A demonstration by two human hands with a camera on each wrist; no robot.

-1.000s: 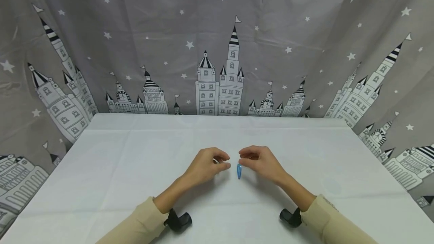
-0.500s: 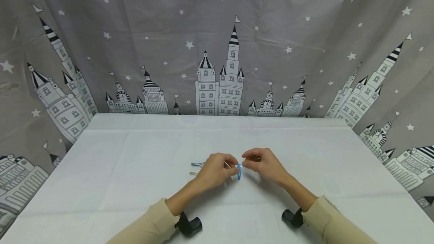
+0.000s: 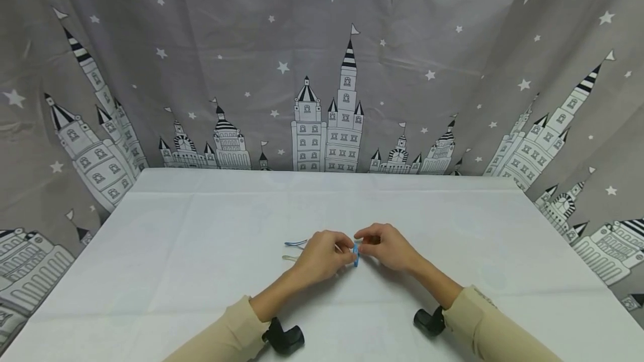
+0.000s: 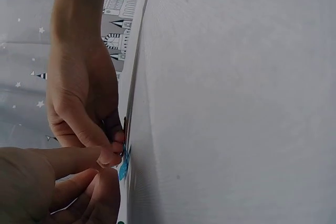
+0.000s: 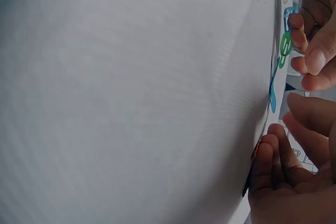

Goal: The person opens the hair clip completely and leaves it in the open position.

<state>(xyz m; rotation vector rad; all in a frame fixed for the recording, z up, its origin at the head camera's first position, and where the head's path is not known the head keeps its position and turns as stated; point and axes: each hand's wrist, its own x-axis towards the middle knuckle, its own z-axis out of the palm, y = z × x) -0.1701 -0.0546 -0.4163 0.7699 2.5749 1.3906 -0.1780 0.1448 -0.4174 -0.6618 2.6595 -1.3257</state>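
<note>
A blue snap hair clip [image 3: 356, 256] lies on the white tabletop between the two hands, its slim shape plain in the right wrist view [image 5: 272, 98]. My left hand [image 3: 324, 253] reaches in from the left, thumb and fingertips bent loosely, overlapping the clip's edge in the head view. Opposite it, my right hand [image 3: 389, 246] hovers with thumb and index finger slightly apart at the clip's far end. In the left wrist view the fingertips of both hands nearly meet beside the clip [image 4: 124, 169]. Neither hand visibly encloses it.
Left of the left hand lie another blue clip [image 3: 296, 243] and a pale clip [image 3: 289, 258]. A green clip [image 5: 285, 50] shows beyond the left fingers in the right wrist view. A dark, orange-tinged item [image 5: 253, 163] lies beside the right fingers. A grey castle-print curtain [image 3: 251, 60] hangs behind.
My left hand has moved right to the blue clip, uncovering the clips on the left. My right hand has shifted slightly, dipping and then closing in on the clip.
</note>
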